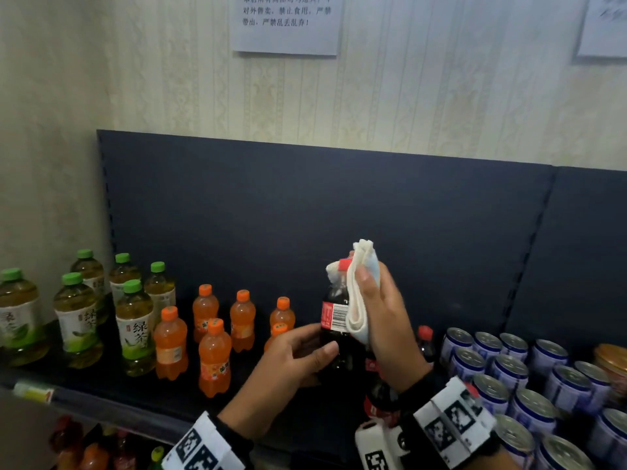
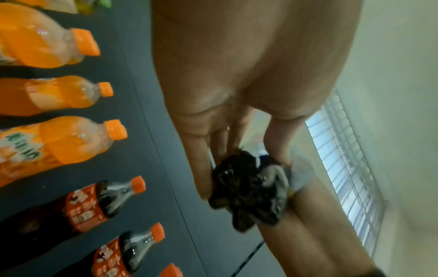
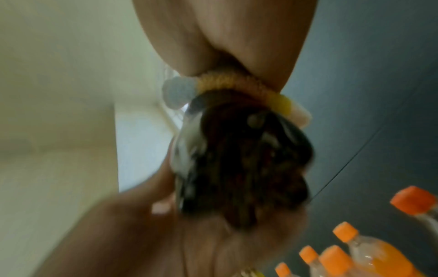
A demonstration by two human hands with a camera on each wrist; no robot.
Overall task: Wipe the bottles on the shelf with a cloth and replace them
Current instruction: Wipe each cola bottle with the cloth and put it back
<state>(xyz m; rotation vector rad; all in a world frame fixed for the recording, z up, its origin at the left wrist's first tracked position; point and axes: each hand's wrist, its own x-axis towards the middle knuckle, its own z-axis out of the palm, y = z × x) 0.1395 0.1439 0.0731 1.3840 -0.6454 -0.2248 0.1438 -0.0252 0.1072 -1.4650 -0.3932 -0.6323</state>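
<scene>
A dark cola bottle (image 1: 336, 320) with a red cap and red label is held upright above the shelf. My left hand (image 1: 298, 359) grips its lower body, thumb across the front. My right hand (image 1: 380, 320) holds a folded white cloth (image 1: 359, 296) wrapped against the bottle's neck and right side. In the left wrist view the bottle's dark base (image 2: 246, 189) sits between my fingers. The right wrist view shows the bottle's base (image 3: 244, 165) blurred, with the cloth (image 3: 239, 88) bunched above it.
On the dark shelf (image 1: 135, 388) stand green tea bottles (image 1: 135, 330) at the left and orange soda bottles (image 1: 214, 357) in the middle. More cola bottles (image 1: 424, 342) and several blue-white cans (image 1: 509, 371) fill the right. A dark back panel (image 1: 305, 215) rises behind.
</scene>
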